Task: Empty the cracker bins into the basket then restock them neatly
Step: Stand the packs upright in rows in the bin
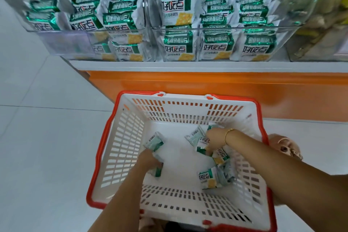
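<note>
While the left hand [150,158] and right hand [214,138] seemingly clutch cracker packets [207,177] in the basket [105,137], overfull fistfuls could spill out

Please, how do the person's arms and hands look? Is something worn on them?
The left forearm and the right forearm are bare, without sleeves; no gloves. The right hand has at its wrist a thin gold-coloured bead bracelet. The left hand's wrist is bare.

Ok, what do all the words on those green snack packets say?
"好吃点": big letters on the packets in the bins and on the packets in the basket.
Line on the green band above it: too blurred to read.
Small line under it: too small to read.
</note>
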The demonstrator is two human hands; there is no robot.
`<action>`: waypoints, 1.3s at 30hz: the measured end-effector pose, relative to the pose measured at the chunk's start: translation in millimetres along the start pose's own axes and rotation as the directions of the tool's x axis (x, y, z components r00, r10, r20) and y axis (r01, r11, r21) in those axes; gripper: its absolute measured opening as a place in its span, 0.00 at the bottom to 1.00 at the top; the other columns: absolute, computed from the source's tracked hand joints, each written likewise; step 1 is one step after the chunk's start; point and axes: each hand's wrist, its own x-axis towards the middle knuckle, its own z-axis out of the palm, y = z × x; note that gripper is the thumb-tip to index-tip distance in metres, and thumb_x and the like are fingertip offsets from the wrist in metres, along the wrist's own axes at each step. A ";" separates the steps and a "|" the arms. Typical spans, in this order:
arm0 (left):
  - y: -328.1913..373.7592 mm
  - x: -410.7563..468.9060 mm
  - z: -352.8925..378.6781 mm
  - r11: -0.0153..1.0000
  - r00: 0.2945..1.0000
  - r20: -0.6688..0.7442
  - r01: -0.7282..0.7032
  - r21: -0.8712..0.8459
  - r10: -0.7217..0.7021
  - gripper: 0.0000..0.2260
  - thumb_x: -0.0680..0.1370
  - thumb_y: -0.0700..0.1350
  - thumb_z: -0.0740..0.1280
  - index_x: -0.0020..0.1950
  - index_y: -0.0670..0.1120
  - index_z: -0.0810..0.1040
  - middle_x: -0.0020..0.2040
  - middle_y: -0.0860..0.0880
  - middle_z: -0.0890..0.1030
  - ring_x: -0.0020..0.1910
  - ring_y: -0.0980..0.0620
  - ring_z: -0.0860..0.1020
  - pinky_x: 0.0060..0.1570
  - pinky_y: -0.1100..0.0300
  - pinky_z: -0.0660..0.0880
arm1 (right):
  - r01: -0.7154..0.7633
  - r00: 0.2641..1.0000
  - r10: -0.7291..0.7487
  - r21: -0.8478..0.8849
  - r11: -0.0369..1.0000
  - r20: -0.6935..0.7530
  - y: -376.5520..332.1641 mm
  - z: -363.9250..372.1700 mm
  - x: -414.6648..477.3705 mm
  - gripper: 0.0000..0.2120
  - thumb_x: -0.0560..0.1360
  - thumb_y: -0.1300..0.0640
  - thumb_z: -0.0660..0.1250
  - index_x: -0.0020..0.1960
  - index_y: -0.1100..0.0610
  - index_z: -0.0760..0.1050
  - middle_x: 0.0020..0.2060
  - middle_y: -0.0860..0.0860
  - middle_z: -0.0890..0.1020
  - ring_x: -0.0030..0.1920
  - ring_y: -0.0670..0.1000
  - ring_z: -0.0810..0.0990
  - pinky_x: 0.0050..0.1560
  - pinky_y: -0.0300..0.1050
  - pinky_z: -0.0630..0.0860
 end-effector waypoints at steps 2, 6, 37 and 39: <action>10.6 -12.4 -10.8 0.992 0.997 0.058 -0.035 -0.123 0.042 0.17 0.72 0.38 0.71 0.60 0.39 0.74 0.54 0.42 0.77 0.54 0.46 0.76 0.56 0.55 0.74 | 0.032 0.999 -0.030 0.058 0.998 -0.034 -1.4 -11.0 -12.3 0.29 0.68 0.42 0.73 0.61 0.60 0.74 0.53 0.54 0.79 0.51 0.53 0.78 0.50 0.45 0.76; 39.0 -45.3 -44.6 0.824 0.944 0.144 -0.178 -0.537 0.298 0.26 0.68 0.33 0.73 0.64 0.44 0.73 0.57 0.41 0.79 0.54 0.43 0.79 0.55 0.50 0.77 | 0.172 0.978 -0.145 0.190 0.967 -0.150 -7.8 -42.2 -48.5 0.28 0.72 0.44 0.71 0.67 0.56 0.70 0.61 0.51 0.75 0.59 0.52 0.75 0.53 0.43 0.71; 143.6 -223.6 -144.7 0.295 0.731 -0.226 -0.509 -0.809 0.644 0.34 0.69 0.44 0.71 0.72 0.40 0.63 0.55 0.40 0.82 0.53 0.42 0.81 0.48 0.55 0.80 | 0.813 0.454 -0.266 0.273 0.514 -0.850 -53.5 -115.6 -225.6 0.32 0.64 0.37 0.72 0.67 0.38 0.71 0.65 0.41 0.75 0.63 0.41 0.73 0.65 0.45 0.71; 150.9 -228.3 -158.4 0.282 0.720 -0.243 -0.526 -0.803 0.650 0.30 0.69 0.42 0.69 0.69 0.37 0.66 0.52 0.40 0.82 0.50 0.43 0.82 0.45 0.57 0.79 | 0.830 0.504 -0.217 0.400 0.388 -0.836 -50.6 -122.9 -229.8 0.34 0.64 0.39 0.72 0.70 0.39 0.68 0.63 0.43 0.75 0.65 0.42 0.72 0.67 0.43 0.68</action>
